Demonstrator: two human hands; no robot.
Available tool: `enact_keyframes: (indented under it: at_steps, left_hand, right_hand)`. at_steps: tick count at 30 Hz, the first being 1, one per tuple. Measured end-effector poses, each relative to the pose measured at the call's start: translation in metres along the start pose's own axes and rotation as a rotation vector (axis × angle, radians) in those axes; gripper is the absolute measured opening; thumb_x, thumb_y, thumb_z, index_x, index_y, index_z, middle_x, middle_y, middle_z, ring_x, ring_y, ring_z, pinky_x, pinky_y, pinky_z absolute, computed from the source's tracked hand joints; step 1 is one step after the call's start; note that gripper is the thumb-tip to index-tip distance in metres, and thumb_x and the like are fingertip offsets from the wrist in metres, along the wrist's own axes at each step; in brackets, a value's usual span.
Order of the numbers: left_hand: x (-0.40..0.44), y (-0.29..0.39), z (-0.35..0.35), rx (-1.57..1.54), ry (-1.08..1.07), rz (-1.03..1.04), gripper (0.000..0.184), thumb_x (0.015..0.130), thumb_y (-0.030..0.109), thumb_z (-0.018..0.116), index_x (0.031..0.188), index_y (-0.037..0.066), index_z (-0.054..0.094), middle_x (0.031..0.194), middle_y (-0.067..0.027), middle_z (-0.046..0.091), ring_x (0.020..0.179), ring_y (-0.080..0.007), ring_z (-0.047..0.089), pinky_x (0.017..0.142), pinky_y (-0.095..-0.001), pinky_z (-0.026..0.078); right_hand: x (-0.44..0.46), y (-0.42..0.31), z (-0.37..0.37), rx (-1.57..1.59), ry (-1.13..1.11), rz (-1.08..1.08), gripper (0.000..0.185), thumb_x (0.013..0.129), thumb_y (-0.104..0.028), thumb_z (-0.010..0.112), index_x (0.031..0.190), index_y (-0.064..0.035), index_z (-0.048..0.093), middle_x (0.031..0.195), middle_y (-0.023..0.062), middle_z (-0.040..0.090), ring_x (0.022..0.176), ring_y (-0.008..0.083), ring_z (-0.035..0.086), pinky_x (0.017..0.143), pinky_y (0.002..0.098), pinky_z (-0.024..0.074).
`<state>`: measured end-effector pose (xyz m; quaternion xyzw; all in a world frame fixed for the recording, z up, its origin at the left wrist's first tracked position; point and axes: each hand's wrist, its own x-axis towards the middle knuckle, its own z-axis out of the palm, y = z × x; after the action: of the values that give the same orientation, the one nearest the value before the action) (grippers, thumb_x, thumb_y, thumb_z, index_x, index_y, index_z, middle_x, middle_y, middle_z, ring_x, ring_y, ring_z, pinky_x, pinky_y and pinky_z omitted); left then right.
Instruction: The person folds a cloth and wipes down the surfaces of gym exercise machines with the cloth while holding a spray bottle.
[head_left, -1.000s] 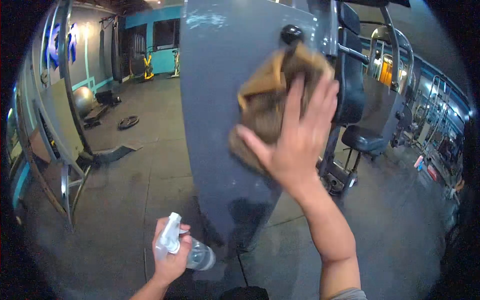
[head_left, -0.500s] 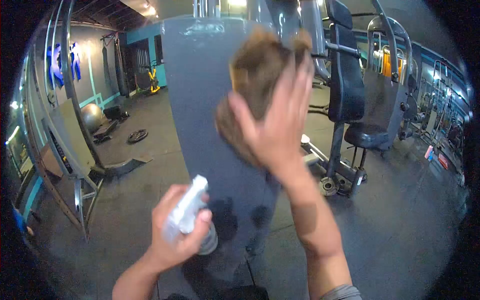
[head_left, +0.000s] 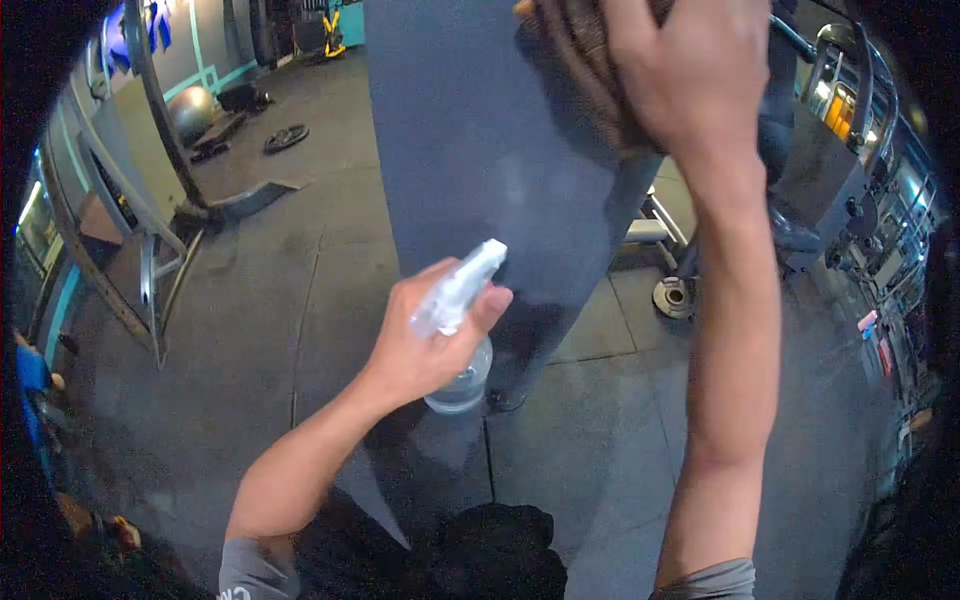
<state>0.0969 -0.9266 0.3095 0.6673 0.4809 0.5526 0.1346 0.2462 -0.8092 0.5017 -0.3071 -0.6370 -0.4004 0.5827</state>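
Observation:
A clear spray bottle with a white trigger head (head_left: pixel 462 287) is gripped in my left hand (head_left: pixel 415 335), its nozzle facing the tall grey panel (head_left: pixel 450 130). A faint pale mark shows on the panel's surface above the nozzle. Up at the top edge of the view, my right hand (head_left: pixel 700 95) lies over a bunched brown cloth (head_left: pixel 597 95) at the panel's right side. The tips of that hand's fingers are cut off by the frame.
Gym machines (head_left: pixel 835 130) stand on the right, with a round metal foot (head_left: pixel 673 297) near the panel. On the left are a metal frame (head_left: pixel 165 110), a weight plate (head_left: pixel 286 138) and a silver exercise ball (head_left: pixel 191 113). Dark matting covers the floor (head_left: pixel 340 270).
The view has tipped downward, so the scene sits higher. My right hand and the cloth have shifted toward the panel's right edge. My left hand keeps hold of the spray bottle.

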Motion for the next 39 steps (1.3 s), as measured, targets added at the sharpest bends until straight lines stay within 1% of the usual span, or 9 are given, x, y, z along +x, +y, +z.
enact_keyframes:
  at_steps: [1,10,17,20,25,30,32,37,39]
  left_hand:
    - [-0.003,-0.008,0.008,-0.046,0.032,-0.014,0.022,0.087,0.019,0.073,0.086,-0.001,0.065,0.073,-0.0124,0.059,0.062,-0.0278,0.059,0.061,-0.0351,0.047]
    - [-0.05,-0.062,0.03,0.185,-0.098,-0.016,0.018,0.082,0.013,0.074,0.086,-0.002,0.065,0.079,-0.0148,0.063,0.071,-0.0318,0.063,0.064,-0.0389,0.05]
    - [-0.16,-0.104,0.038,0.113,0.164,-0.158,0.014,0.081,0.007,0.072,0.09,-0.002,0.066,0.087,-0.016,0.064,0.075,-0.0317,0.065,0.066,-0.0385,0.051]
    - [-0.208,-0.114,0.032,0.165,0.262,-0.327,0.013,0.082,0.007,0.071,0.09,-0.002,0.066,0.087,-0.0168,0.064,0.076,-0.0318,0.064,0.068,-0.0387,0.051]
    - [-0.269,-0.143,0.017,0.298,0.367,-0.344,0.014,0.084,0.006,0.069,0.092,-0.003,0.064,0.09,-0.0181,0.061,0.08,-0.0349,0.063,0.071,-0.0402,0.05]
    - [-0.311,-0.161,0.014,0.398,0.465,-0.395,0.016,0.084,0.008,0.07,0.092,-0.003,0.063,0.091,-0.0197,0.06,0.087,-0.0369,0.061,0.076,-0.0421,0.049]
    - [-0.316,-0.169,0.011,0.457,0.465,-0.369,0.017,0.086,0.009,0.069,0.094,-0.003,0.062,0.095,-0.0201,0.06,0.089,-0.0375,0.061,0.077,-0.0432,0.049]
    - [-0.31,-0.177,0.034,0.373,0.444,-0.459,0.021,0.085,0.008,0.07,0.098,-0.004,0.059,0.101,-0.0221,0.058,0.09,-0.039,0.059,0.079,-0.044,0.048]
    - [-0.315,-0.185,0.032,0.372,0.421,-0.452,0.021,0.085,0.008,0.071,0.098,-0.004,0.059,0.101,-0.0227,0.058,0.09,-0.0394,0.059,0.079,-0.0443,0.048]
  right_hand:
    - [0.005,0.004,-0.002,-0.029,-0.007,-0.013,0.071,0.096,-0.028,0.054,0.144,0.014,0.023,0.148,0.0384,0.026,0.141,0.0512,0.024,0.118,0.0548,0.0235]
    - [0.012,0.029,0.035,-0.595,0.412,-0.271,0.06,0.092,-0.026,0.057,0.141,0.0028,0.037,0.15,0.0262,0.031,0.141,0.0432,0.029,0.113,0.0545,0.0278]
    - [-0.116,-0.042,-0.015,-0.257,-0.26,-0.254,0.059,0.083,-0.026,0.062,0.139,-0.0129,0.051,0.153,0.0088,0.038,0.141,0.0394,0.033,0.107,0.0591,0.0313]
    - [-0.241,-0.054,-0.032,-0.244,-0.62,-0.493,0.056,0.09,-0.026,0.051,0.143,-0.0092,0.048,0.16,0.0128,0.027,0.144,0.046,0.028,0.104,0.0655,0.031]
    - [-0.461,-0.044,-0.071,0.064,-1.129,-0.938,0.061,0.09,-0.025,0.051,0.148,-0.008,0.044,0.161,0.0099,0.025,0.145,0.0372,0.028,0.11,0.0555,0.031]
    - [-0.338,-0.011,-0.074,-0.141,-0.923,-0.725,0.055,0.092,-0.029,0.048,0.143,-0.0087,0.049,0.16,0.0121,0.028,0.147,0.0395,0.021,0.107,0.0696,0.0219]
    - [-0.244,0.0,-0.059,-0.271,-0.769,-0.509,0.058,0.09,-0.027,0.049,0.144,-0.0053,0.044,0.16,0.0192,0.022,0.146,0.0513,0.013,0.101,0.0812,0.0117]
    - [-0.045,0.0,-0.006,-0.242,-0.032,-0.594,0.066,0.094,-0.046,0.052,0.149,-0.0112,0.041,0.157,0.0124,0.034,0.142,0.0417,0.03,0.114,0.0613,0.0164]
    - [-0.044,-0.037,0.007,-0.27,-0.055,-0.565,0.061,0.093,-0.045,0.055,0.145,-0.0146,0.047,0.156,0.0102,0.037,0.141,0.0405,0.031,0.114,0.059,0.0185]
